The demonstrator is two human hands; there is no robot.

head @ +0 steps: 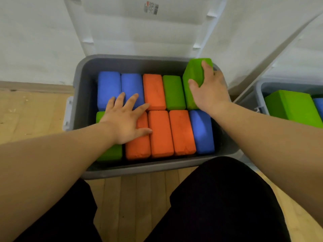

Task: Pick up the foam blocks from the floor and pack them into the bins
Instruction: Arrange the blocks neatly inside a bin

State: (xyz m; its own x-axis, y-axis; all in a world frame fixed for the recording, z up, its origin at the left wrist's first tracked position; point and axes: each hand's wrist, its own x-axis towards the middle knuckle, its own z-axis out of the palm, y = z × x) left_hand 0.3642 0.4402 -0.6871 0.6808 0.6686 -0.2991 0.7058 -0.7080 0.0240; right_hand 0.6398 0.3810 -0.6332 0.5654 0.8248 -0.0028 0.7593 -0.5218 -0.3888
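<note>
**A:** Where is the piece being packed?

**B:** The tilted green block (194, 74) is in the far right corner of the grey bin (83, 75). Its high end pokes above the rim and its low end is wedged down beside the flat green block (173, 92). The right hand (208, 89) grips it, thumb on the near face and fingers curled over the top.

**A:** And the other hand?

**B:** The left hand (125, 119) lies open, fingers spread flat across the packed rows. It touches blue, orange and the near-left green.

**A:** How would you seat it cleanly?

**B:** The gap looks snug to me. I'd squeeze the foam a little to narrow it, then roll the high end down towards the bin wall. Ramming it straight in could drag the neighbour out of line. The flat left hand is well placed to pin the rows so nothing pops up. I'd also watch the blue block (202, 131) at the near right, because it leans slightly and a hard shove may tip it further.

**A:** After that?

**B:** This layer seems full once the block lies flat. The second bin (260, 91) on the right likely takes whatever comes next. I cannot tell from here whether any blocks remain on the floor (35, 110).
</note>
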